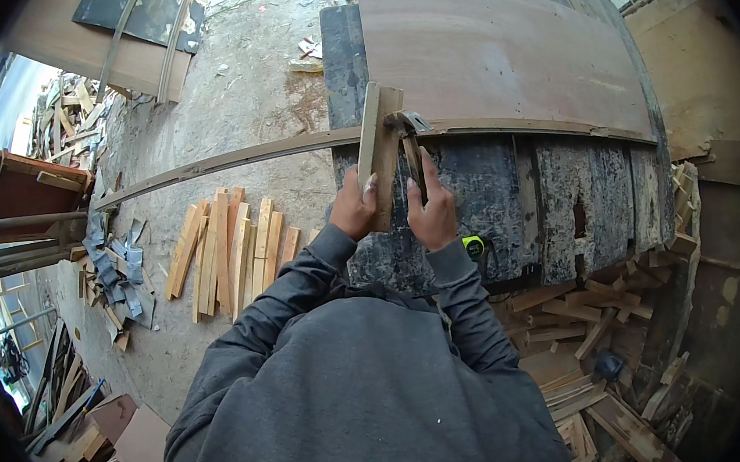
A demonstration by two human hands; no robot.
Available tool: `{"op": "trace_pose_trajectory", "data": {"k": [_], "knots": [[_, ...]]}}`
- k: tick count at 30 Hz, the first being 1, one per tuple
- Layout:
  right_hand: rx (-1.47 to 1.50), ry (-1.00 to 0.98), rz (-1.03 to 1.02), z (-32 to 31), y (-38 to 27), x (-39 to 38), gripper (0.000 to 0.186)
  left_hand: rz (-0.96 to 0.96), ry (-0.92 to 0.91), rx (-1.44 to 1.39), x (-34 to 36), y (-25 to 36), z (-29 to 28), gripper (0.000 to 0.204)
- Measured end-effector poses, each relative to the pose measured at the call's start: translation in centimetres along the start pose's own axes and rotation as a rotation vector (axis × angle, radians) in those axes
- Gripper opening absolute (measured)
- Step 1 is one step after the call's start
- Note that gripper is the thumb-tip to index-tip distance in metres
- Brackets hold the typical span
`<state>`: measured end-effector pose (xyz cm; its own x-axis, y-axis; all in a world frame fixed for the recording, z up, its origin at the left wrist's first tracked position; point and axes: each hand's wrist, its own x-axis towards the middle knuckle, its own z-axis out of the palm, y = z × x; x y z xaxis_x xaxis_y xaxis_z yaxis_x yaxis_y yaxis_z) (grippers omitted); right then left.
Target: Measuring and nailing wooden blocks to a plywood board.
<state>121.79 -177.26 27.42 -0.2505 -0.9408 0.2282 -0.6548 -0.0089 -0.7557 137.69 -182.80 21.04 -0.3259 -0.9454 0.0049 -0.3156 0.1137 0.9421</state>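
My left hand [356, 204] is closed on the lower part of a wooden piece [392, 163], which looks like two boards set edge to face and slants upward over the bench. In my right hand [432, 211] is a hammer [413, 161], gripped by its handle with the head up. The hammer head lies close to the board's right side; whether it touches cannot be made out. Beyond both hands a long wooden strip [232, 166] runs across, along the near edge of a plywood sheet [495, 53]. A yellow-green tape measure [474, 247] is beside my right wrist.
The dark, worn workbench [552, 197] has gaps between its planks. Cut wooden strips [229, 252] lie in a row on the floor at left. Scrap wood [588, 309] is heaped below the bench at right, and another scrap pile [70, 116] stands far left.
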Motion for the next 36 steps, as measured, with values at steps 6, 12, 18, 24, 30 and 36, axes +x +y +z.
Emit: {"op": "trace_pose_trajectory", "data": {"k": [6, 12, 18, 24, 30, 36], "knots": [[0.268, 0.255, -0.065, -1.3, -2.9, -1.0, 0.049, -0.057, 0.025, 0.101, -0.2, 0.2, -2.1, 0.038], [-0.01, 0.17, -0.121, -0.3, -2.0, -1.0, 0.052, -0.045, 0.012, 0.132, -0.1, 1.8, -2.1, 0.04], [0.073, 0.111, -0.112, -1.4, -0.9, -2.4, 0.055, 0.074, 0.041, 0.157, -1.7, 0.1, -1.8, 0.043], [0.047, 0.374, -0.136, -1.4, -0.2, -5.6, 0.055, -0.137, -0.048, 0.215, -1.3, 2.3, -2.9, 0.044], [-0.005, 0.024, 0.032, -0.1, 2.0, -2.9, 0.057, -0.116, -0.09, 0.271, -1.3, 1.6, -2.6, 0.045], [-0.372, -0.019, 0.361, -1.9, 5.0, -3.3, 0.066, -0.154, 0.024, -0.242, -0.1, -2.2, -4.5, 0.055]]}}
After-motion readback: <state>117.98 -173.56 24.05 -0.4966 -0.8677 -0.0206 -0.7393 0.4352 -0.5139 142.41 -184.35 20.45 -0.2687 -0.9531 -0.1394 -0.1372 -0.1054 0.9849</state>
